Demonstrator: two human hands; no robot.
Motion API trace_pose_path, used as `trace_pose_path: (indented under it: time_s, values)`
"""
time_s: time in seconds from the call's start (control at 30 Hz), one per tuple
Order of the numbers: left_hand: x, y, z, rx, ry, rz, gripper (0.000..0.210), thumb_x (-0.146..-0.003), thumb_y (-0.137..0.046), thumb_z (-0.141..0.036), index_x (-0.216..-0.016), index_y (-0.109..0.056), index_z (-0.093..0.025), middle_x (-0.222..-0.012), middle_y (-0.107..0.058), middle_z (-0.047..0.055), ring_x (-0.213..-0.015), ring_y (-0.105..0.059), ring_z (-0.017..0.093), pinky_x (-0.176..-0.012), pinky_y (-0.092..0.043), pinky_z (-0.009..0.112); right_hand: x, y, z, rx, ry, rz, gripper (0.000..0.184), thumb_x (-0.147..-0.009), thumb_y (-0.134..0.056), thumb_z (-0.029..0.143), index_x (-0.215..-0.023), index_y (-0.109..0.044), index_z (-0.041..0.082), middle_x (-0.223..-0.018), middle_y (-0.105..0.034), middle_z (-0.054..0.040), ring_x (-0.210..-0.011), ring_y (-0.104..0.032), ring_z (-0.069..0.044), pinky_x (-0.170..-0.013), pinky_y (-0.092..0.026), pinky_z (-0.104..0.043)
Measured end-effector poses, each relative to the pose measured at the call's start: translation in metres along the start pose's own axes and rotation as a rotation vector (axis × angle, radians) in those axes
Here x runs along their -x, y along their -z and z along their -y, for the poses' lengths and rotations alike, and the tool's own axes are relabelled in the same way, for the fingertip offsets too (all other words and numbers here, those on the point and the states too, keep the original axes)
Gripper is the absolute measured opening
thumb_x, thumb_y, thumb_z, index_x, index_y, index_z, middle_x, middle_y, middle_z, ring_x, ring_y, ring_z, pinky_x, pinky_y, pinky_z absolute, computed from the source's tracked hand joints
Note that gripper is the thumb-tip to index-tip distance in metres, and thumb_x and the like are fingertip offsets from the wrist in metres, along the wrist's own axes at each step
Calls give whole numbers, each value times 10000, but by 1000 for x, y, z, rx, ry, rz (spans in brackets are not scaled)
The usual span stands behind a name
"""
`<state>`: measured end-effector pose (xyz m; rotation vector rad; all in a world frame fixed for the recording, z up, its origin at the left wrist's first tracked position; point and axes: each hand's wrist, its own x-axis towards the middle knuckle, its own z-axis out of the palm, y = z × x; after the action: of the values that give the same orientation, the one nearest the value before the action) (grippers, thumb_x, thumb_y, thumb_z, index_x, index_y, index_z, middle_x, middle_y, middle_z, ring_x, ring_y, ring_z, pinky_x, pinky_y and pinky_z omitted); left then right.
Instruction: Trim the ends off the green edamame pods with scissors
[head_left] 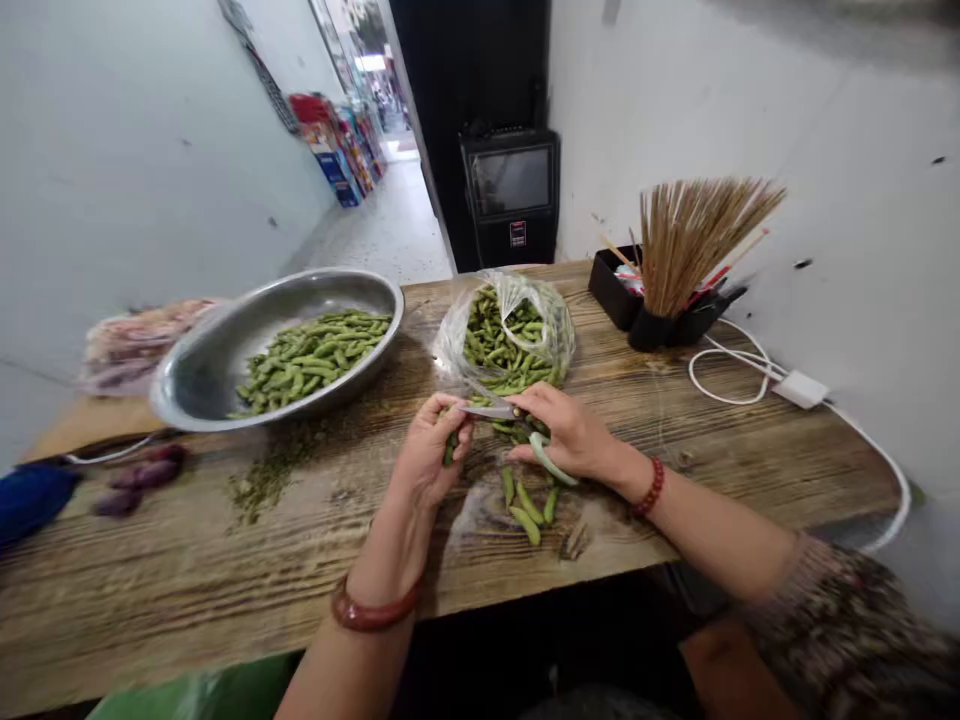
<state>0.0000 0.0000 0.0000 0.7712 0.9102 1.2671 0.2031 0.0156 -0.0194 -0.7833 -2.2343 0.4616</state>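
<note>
My left hand (433, 448) is closed around a green soybean pod (450, 448), with thumb and forefinger at the blade tip. The scissors (551, 460) have pale green handles, and my right hand (561, 432) grips them with the blades pointing left toward my left fingers. Just behind my hands a clear plastic bag (559, 318) lies open, full of soybean pods (491, 340). A few loose pods (527, 503) rest on the wooden table in front of my right hand. To the left, a steel basin (202, 380) holds a heap of pods (319, 352).
Small green trimmings (274, 475) lie beside the basin. Purple-red onions (146, 475) and a blue bundle (34, 502) are at far left. At right stand a black holder with bamboo skewers (686, 255) and a white cable with an adapter (801, 389). The wooden table (247, 590) ends close to me.
</note>
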Motion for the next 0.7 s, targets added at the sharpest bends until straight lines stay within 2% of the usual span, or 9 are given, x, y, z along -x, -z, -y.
trace_pose_path:
  time_s: [0.23,0.33,0.47,0.7]
  values:
    - [2,-1,-1,12,28,69,257,-682,-768,-243,-750,-531,-169,-476,-502,-65,-380,-383,33,-333,-281,94,-1,3,2,-19,3,6,605,-778,-719,388,-1298,-483,187,-1065,-555,-113,-955,-568,-242,-845,-503,-391]
    - [2,-2,0,17,40,94,282,-670,-781,-251,-746,-524,-164,-538,-552,-48,-384,-393,24,-334,-282,94,-1,2,3,-34,7,10,577,-786,-715,374,-1282,-492,183,-1035,-550,-102,-920,-564,-227,-819,-505,-366]
    - [2,-1,1,17,40,104,281,-676,-776,-244,-753,-520,-159,-633,-618,-15,-406,-409,17,-339,-286,87,-1,3,3,-42,25,14,543,-794,-708,364,-1262,-505,178,-994,-550,-90,-873,-558,-213,-779,-501,-344]
    - [1,0,1,6,17,73,261,-698,-759,-241,-787,-527,-162,-639,-599,-24,-426,-421,24,-345,-302,89,1,1,-3,2,29,23,474,-824,-678,361,-1239,-529,189,-971,-581,-78,-833,-580,-197,-746,-503,-313]
